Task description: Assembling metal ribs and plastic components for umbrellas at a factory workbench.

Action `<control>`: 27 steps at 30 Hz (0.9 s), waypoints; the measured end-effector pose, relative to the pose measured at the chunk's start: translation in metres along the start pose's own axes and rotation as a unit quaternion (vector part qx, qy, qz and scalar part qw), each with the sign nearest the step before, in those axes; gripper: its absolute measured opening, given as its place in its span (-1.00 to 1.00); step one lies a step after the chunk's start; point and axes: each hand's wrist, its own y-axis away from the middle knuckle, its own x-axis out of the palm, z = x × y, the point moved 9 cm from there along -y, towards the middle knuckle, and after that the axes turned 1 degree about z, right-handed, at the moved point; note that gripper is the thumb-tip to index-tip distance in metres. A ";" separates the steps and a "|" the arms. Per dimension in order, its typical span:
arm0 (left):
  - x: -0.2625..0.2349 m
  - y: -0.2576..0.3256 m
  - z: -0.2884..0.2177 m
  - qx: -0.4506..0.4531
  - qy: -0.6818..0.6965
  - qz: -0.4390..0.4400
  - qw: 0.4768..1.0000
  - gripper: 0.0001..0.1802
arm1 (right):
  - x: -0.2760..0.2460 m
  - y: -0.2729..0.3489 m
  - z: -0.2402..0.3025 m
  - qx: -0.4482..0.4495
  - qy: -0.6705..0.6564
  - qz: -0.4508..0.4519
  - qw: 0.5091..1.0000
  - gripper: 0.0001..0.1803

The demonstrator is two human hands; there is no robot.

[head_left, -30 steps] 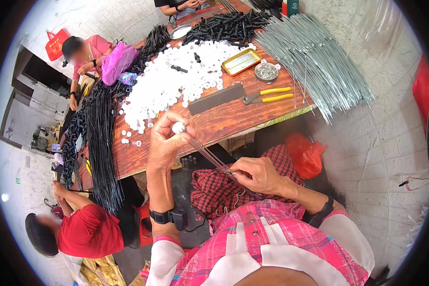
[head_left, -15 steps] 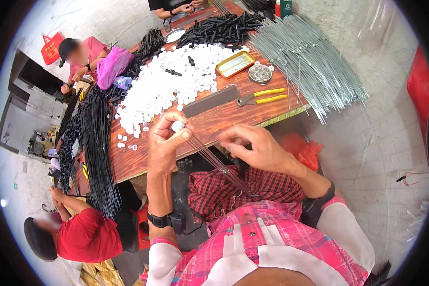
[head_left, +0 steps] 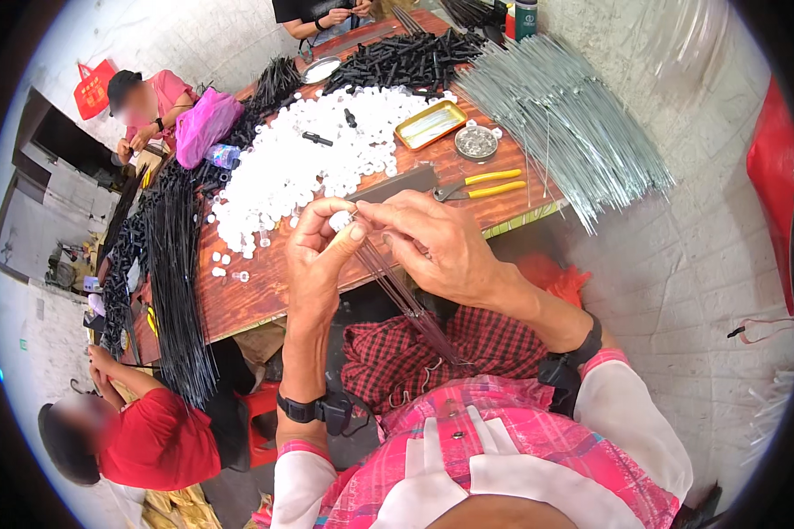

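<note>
My left hand (head_left: 316, 264) pinches a small white plastic piece (head_left: 340, 221) between thumb and fingers. From this grip a bundle of thin metal wires (head_left: 403, 295) slants down to the right, toward the checked cloth (head_left: 503, 339) on my lap. My right hand (head_left: 445, 240) has come up against it, thumb and fingertips closed together at the top of the white piece. What those fingertips hold is too small to make out. Beyond both hands lies a heap of similar white plastic pieces (head_left: 291, 167) on the wooden table (head_left: 247, 300).
Yellow-handled pliers (head_left: 494, 183), a dark flat bar (head_left: 397, 183), a round tin (head_left: 476, 142) and a yellow-rimmed tray (head_left: 430, 124) lie beyond my hands. Long silvery wires (head_left: 573, 123) overhang the right edge, black ones (head_left: 181, 282) the left. Co-workers sit at the left and far side.
My right hand has moved left and up from beside the wires to meet my left hand at the white piece. The left hand keeps its grip.
</note>
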 end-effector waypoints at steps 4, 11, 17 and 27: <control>0.001 -0.002 0.002 -0.020 0.008 -0.023 1.000 -0.67 | 0.001 0.000 -0.008 0.015 -0.020 0.001 1.000 -0.65; -0.001 -0.002 0.005 -0.011 -0.008 0.000 1.000 -0.72 | 0.001 -0.006 -0.020 0.048 -0.138 0.019 0.989 -0.73; 0.000 -0.003 0.002 -0.013 -0.050 -0.008 0.999 -0.76 | 0.004 -0.017 -0.031 0.103 -0.143 0.065 0.982 -0.81; -0.001 -0.005 0.001 0.018 -0.063 -0.013 0.998 -0.72 | 0.011 -0.018 -0.050 0.177 -0.231 0.068 0.954 -0.77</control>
